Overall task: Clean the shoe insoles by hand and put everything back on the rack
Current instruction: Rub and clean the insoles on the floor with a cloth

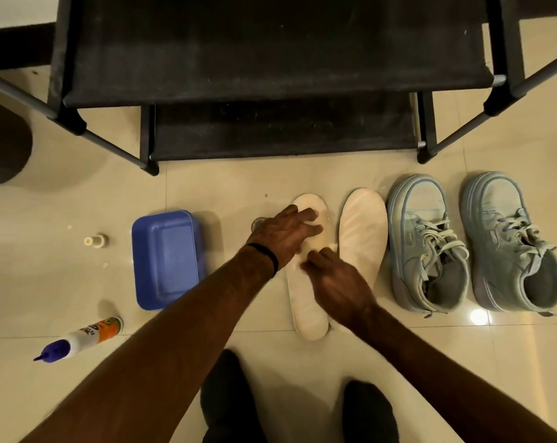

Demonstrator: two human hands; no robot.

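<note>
Two cream insoles lie side by side on the tiled floor. My left hand (286, 233) presses flat on the toe end of the left insole (305, 298), fingers spread. My right hand (334, 282) rests on the middle of the same insole with its fingers bent, and whether something small is under them is hidden. The right insole (361, 238) lies untouched beside it. Two pale blue sneakers (427, 244) (510, 241) stand to the right, laces loose. The black shoe rack (270, 75) stands just beyond, its shelves bare.
A blue plastic tub (166, 259) sits left of the insoles. A white squeeze bottle with a purple nozzle (82, 338) lies on the floor at lower left, a small cream cap (95, 240) beyond it. A small clear object (258, 223) sits by my left hand.
</note>
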